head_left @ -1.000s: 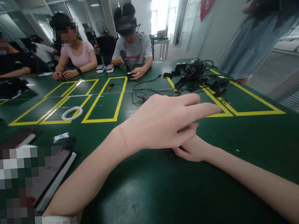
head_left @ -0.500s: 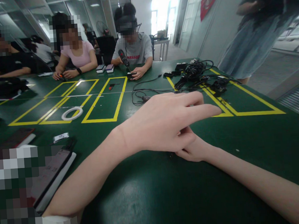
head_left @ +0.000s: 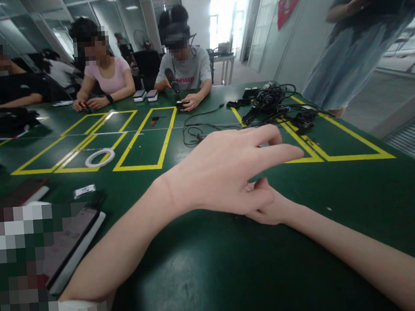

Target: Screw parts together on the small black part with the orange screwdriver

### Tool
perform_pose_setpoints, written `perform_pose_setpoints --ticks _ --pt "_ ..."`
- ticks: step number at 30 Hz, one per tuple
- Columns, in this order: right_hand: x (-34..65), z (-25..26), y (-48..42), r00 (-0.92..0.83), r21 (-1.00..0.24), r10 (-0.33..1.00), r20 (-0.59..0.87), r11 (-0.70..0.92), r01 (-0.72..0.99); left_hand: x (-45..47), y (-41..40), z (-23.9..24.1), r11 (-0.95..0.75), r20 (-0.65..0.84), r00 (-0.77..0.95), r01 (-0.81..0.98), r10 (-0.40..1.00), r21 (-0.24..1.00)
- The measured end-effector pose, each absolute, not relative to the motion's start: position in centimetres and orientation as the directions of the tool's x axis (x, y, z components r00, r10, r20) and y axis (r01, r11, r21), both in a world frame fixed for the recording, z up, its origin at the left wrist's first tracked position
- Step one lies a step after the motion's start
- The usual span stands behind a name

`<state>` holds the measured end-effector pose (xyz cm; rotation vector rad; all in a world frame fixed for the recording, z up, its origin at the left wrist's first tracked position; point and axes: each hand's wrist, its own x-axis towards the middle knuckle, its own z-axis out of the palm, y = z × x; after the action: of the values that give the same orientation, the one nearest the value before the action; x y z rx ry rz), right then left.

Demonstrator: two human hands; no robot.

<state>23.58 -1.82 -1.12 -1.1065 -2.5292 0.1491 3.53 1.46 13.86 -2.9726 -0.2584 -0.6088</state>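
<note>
My left hand (head_left: 222, 168) reaches across the middle of the view, its back towards me. One finger is stretched out to the right, while the others bend, the lowest curling down against my right hand (head_left: 271, 205). Its thumb is hidden. Behind and below it, my right hand comes in from the right, closed, with most of its fingers covered by the left. A small dark bit (head_left: 237, 216) peeks out under the left palm, close to the right fingers; its kind cannot be made out. Both hands are low over the green table (head_left: 188, 289).
A tangle of black cables (head_left: 271, 99) lies at the back right. White tape ring (head_left: 100, 158), yellow tape outlines (head_left: 137, 168) and a phone-like device (head_left: 75, 245) are to the left. Across the table, a person in grey (head_left: 183, 72) holds a power drill (head_left: 171, 80).
The lowest finger of my left hand has shifted slightly right and down, and more of my right hand's thumb area shows. Both arms stay in nearly the same place.
</note>
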Motion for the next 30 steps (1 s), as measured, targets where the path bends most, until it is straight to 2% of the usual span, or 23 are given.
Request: perform_pose_setpoints --ticks 6,17,30 --pt "23.50 -1.17 -1.81 -0.628 -0.219 0.717 0.303 0.693 0.687 3.56 1.49 13.84 -0.976 0.391 0.906 0.205 0.162 -0.072" --pt "23.47 -1.05 -1.86 -0.606 -0.283 0.735 0.305 0.677 0.679 3.49 1.33 14.05 -0.983 0.378 0.913 0.178 0.151 -0.038" --pt "23.31 -0.95 -1.83 -0.642 -0.249 0.696 0.321 0.716 0.652 3.54 1.39 13.96 -0.983 0.386 0.910 0.178 0.150 -0.037"
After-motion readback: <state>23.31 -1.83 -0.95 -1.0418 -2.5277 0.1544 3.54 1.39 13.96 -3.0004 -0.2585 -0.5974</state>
